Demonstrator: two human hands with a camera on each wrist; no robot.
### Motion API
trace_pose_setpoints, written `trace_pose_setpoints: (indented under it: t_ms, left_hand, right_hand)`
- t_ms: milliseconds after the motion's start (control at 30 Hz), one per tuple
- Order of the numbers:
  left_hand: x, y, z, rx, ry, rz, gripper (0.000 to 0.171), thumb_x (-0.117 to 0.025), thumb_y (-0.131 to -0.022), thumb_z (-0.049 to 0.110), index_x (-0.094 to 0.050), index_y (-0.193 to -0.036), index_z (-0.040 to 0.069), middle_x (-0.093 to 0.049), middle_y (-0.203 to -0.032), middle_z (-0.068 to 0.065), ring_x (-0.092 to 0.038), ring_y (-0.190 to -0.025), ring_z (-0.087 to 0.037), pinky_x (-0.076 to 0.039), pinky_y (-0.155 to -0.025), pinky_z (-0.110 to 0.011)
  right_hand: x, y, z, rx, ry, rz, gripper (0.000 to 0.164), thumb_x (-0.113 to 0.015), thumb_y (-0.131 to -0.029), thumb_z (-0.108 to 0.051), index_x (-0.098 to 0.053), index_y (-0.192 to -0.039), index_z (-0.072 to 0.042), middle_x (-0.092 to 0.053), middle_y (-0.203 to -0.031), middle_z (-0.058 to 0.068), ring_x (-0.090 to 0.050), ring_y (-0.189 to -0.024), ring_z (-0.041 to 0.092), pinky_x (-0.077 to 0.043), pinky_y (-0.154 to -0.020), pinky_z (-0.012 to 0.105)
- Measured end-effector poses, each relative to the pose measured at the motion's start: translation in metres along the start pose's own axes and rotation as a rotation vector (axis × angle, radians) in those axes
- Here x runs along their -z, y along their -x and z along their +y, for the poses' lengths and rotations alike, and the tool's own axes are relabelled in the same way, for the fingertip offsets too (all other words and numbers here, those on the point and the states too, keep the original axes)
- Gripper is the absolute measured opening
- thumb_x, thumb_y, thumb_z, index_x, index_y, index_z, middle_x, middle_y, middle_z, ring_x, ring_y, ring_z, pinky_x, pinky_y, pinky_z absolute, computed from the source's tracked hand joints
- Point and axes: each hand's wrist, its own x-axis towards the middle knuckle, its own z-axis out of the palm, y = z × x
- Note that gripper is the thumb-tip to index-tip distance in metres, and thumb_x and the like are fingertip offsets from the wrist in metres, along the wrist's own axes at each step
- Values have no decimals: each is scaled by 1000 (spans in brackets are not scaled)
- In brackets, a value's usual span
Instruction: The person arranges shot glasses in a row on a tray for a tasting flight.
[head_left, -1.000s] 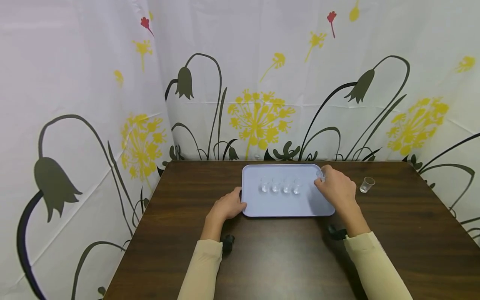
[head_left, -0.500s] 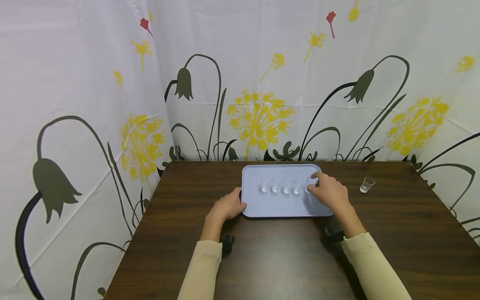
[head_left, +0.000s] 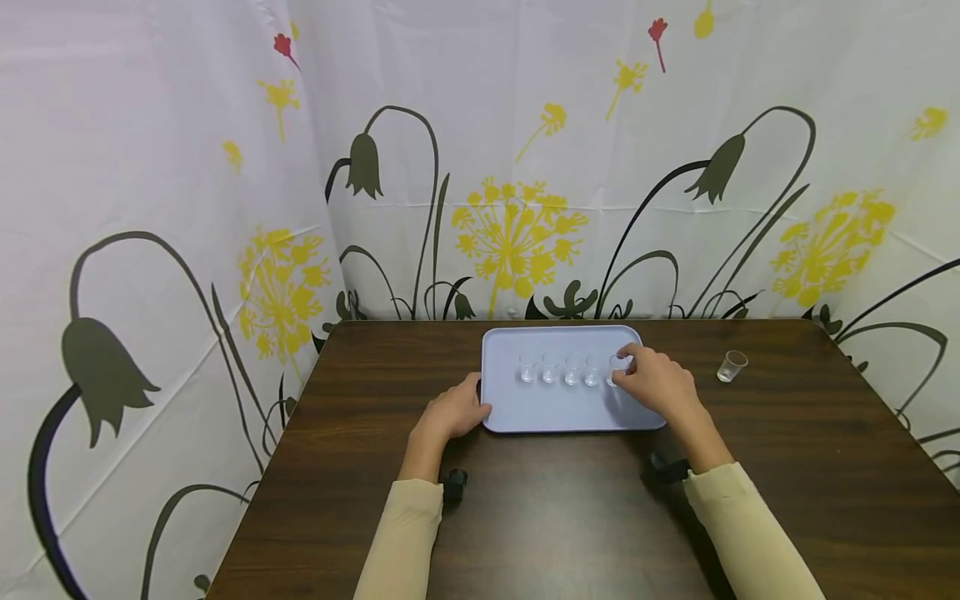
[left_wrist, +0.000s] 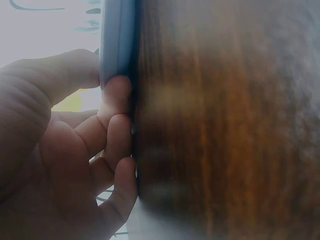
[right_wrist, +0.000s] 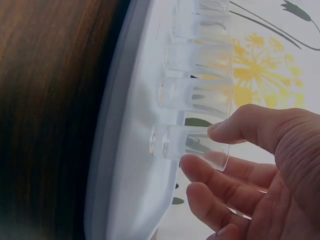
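Observation:
A pale lavender tray (head_left: 555,414) lies on the table, with several small clear shot glasses (head_left: 572,373) upright in a row on it. My left hand (head_left: 453,412) grips the tray's left edge, thumb at the rim and fingertips at its underside in the left wrist view. My right hand (head_left: 658,382) is over the tray's right part. It pinches another shot glass (right_wrist: 175,142) between thumb and fingers near the rim. This glass stands upright at the right end of the row, its base at the tray's surface.
One more shot glass (head_left: 732,367) stands on the dark wooden table (head_left: 562,517), right of the tray. A white curtain (head_left: 480,83) printed with flowers hangs right behind the table's far edge.
My right hand has moved left and brought its shot glass from the tray's right edge to the row's right end. My left hand has stayed at the tray's left edge.

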Motion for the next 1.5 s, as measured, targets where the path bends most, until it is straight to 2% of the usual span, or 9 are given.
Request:
trace_pose_setpoints:
  t_ms: [100, 333, 467, 600, 733, 933, 1100, 1300, 1500]
  left_hand:
    - [2, 1, 1, -4, 0, 7, 77, -66, -100, 43, -36, -167, 22, -71, -115, -3, -62, -100, -27, -47, -101, -53]
    - [4, 2, 4, -6, -5, 12, 76, -65, -100, 42, -36, -167, 21, -68, -101, -1, -62, -95, -26, -47, -97, -52]
    - [4, 2, 3, 2, -3, 15, 76, -66, -101, 42, -36, -167, 21, -72, -118, -5, -62, -98, -26, -48, -97, -51]
    - [4, 2, 3, 8, -1, 13, 76, -65, -101, 43, -35, -168, 22, -70, -134, -7, -62, -104, -28, -47, -104, -54]
    - [4, 1, 3, 17, -6, 8, 77, -64, -101, 42, -35, -168, 21, -72, -120, -5, -62, -102, -27, -47, -104, -55]
    - [0, -2, 2, -10, -9, 8, 76, -63, -100, 40, -35, -168, 19, -66, -92, -2, -63, -85, -23, -45, -86, -46]
    - [-2, -2, 1, -13, -16, 12, 75, -63, -99, 41, -36, -167, 21, -65, -88, 1, -61, -77, -20, -44, -79, -42]
    - [-2, 1, -2, -20, -4, 8, 75, -64, -99, 40, -37, -166, 20, -66, -84, 2, -59, -69, -18, -43, -70, -38]
    - [-2, 0, -8, -33, 15, 14, 76, -64, -98, 40, -37, -166, 20, -66, -82, 3, -59, -67, -17, -44, -68, -38]
  right_hand:
    - [0, -2, 0, 2, -3, -2, 48, -67, -99, -40, -66, -139, -13, -80, -118, 10, -74, -94, 32, -52, -73, 53]
    - [0, -3, -1, 22, -2, 7, 52, -66, -99, -38, -62, -144, -13, -80, -114, 10, -73, -90, 30, -52, -72, 51]
    - [3, -2, 0, 40, 10, -10, 60, -69, -99, -35, -54, -153, -13, -79, -113, 12, -71, -88, 29, -51, -73, 51]
    - [9, 1, 4, 28, 7, -35, 62, -71, -99, -32, -52, -154, -13, -77, -113, 14, -70, -88, 29, -51, -74, 52]
    - [16, 4, 13, 23, 0, -24, 65, -70, -100, -31, -48, -157, -11, -75, -113, 16, -69, -89, 31, -50, -73, 52]
    - [30, 12, 31, 9, -5, 35, 64, -64, -103, -36, -45, -157, -8, -75, -113, 20, -71, -91, 40, -51, -73, 59]
    - [40, 15, 52, -44, -5, 57, 69, -60, -104, -46, -43, -159, -8, -74, -113, 21, -71, -92, 43, -50, -73, 60]
    - [60, 23, 87, -149, -47, 81, 77, -56, -105, -54, -36, -163, -7, -65, -134, 35, -66, -105, 58, -47, -73, 62]
    - [75, 27, 115, -320, -112, 56, 101, -52, -104, -63, -5, -171, -4, -51, -146, 43, -61, -112, 62, -44, -86, 71]
